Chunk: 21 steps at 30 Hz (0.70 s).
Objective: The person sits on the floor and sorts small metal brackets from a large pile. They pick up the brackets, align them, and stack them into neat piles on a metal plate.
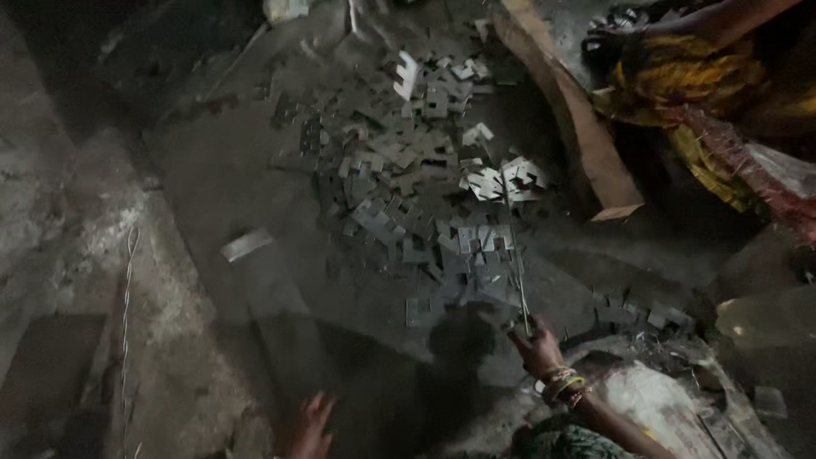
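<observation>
We look down on a dim, dusty grey floor (212,178); right of it a wooden plank (578,127) slants.

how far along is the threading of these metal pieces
Done: a small cluster of plates sits threaded on the rod. In hand: the right hand grips the rod's lower end; the left hand is open, holding nothing. Left: most of the pile lies loose on the floor.
</observation>
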Tool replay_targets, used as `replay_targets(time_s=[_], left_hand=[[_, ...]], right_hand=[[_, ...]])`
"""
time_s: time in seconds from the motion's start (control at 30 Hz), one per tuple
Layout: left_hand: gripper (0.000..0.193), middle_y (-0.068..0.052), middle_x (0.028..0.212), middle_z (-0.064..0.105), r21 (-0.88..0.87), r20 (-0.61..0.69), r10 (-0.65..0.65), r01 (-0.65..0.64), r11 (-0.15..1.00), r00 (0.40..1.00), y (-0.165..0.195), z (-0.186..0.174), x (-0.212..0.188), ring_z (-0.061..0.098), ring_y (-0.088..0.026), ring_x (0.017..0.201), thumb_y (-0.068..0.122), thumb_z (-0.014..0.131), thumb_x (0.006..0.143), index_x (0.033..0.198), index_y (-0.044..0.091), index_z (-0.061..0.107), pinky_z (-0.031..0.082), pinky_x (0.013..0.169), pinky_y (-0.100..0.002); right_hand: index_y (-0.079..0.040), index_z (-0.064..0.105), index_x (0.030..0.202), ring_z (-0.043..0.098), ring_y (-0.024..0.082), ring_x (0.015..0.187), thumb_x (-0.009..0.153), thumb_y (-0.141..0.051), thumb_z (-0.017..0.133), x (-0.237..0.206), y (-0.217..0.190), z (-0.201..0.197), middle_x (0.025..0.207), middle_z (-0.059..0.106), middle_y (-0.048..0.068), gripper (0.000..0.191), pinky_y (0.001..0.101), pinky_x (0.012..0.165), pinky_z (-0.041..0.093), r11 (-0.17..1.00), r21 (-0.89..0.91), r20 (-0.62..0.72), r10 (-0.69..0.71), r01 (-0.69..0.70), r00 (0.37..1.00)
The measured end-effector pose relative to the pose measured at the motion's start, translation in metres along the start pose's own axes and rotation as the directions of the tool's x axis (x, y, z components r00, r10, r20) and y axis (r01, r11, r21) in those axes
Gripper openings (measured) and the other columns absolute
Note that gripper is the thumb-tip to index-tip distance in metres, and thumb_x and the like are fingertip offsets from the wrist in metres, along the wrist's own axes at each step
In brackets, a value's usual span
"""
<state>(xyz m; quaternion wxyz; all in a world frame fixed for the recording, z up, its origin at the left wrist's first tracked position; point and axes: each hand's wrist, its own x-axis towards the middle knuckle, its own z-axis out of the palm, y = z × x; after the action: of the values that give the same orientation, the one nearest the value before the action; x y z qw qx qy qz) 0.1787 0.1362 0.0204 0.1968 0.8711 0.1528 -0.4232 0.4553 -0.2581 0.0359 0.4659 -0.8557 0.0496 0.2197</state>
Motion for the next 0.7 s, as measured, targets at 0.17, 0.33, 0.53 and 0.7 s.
replay_targets(time_s=[0.17, 0.33, 0.53, 0.7], left_hand=[[0.068, -0.01, 0.166, 0.023, 0.047, -0.092, 0.06, -0.056, 0.997, 0.994, 0.001, -0.008, -0.03, 0.028, -0.033, 0.152, 0.034, 0.064, 0.101, 0.157, 0.022, 0.028, 0.034, 0.123, -0.046], [0.068, -0.008, 0.167, 0.024, -0.088, -0.003, 0.001, -0.001, 0.996, 1.0, -0.016, -0.004, -0.041, 0.032, -0.032, 0.151, 0.035, 0.062, 0.102, 0.158, 0.023, 0.027, 0.034, 0.124, -0.047], [0.072, -0.011, 0.169, 0.016, -0.006, 0.065, 0.072, -0.072, 0.997, 0.995, -0.031, 0.01, -0.023, 0.029, -0.034, 0.151, 0.041, 0.063, 0.102, 0.159, 0.021, 0.025, 0.031, 0.124, -0.048], [0.071, -0.012, 0.166, 0.021, 0.01, 0.019, 0.051, -0.052, 0.999, 0.998, -0.023, 0.004, -0.019, 0.029, -0.034, 0.152, 0.038, 0.064, 0.101, 0.159, 0.02, 0.028, 0.03, 0.125, -0.048]], right_hand=[[-0.001, 0.078, 0.11, 0.054, 0.017, 0.054, 0.094, -0.044, 0.074, 0.0, -0.006, -0.018, 0.075, 0.073, 0.015, 0.046, 0.0354, 0.049, 0.041, 0.995, -0.081, -0.141, -0.069, 0.058, 0.988], [-0.006, 0.065, 0.125, 0.053, 0.014, 0.053, 0.091, -0.045, 0.075, 0.02, -0.02, -0.06, 0.076, 0.066, 0.005, 0.053, 0.0345, 0.045, 0.042, 0.977, 0.149, -0.368, 0.197, -0.151, 0.909], [-0.026, 0.063, 0.142, 0.052, 0.019, 0.053, 0.096, -0.042, 0.065, 0.08, -0.057, -0.078, 0.073, 0.06, 0.008, 0.048, 0.0366, 0.044, 0.042, 0.972, 0.233, -0.218, 0.091, -0.039, 0.972], [-0.024, 0.053, 0.148, 0.06, 0.02, 0.056, 0.097, -0.032, 0.064, 0.1, -0.096, -0.05, 0.086, 0.069, 0.013, 0.052, 0.0394, 0.046, 0.053, 0.996, 0.087, -0.129, -0.005, 0.016, 0.992]])
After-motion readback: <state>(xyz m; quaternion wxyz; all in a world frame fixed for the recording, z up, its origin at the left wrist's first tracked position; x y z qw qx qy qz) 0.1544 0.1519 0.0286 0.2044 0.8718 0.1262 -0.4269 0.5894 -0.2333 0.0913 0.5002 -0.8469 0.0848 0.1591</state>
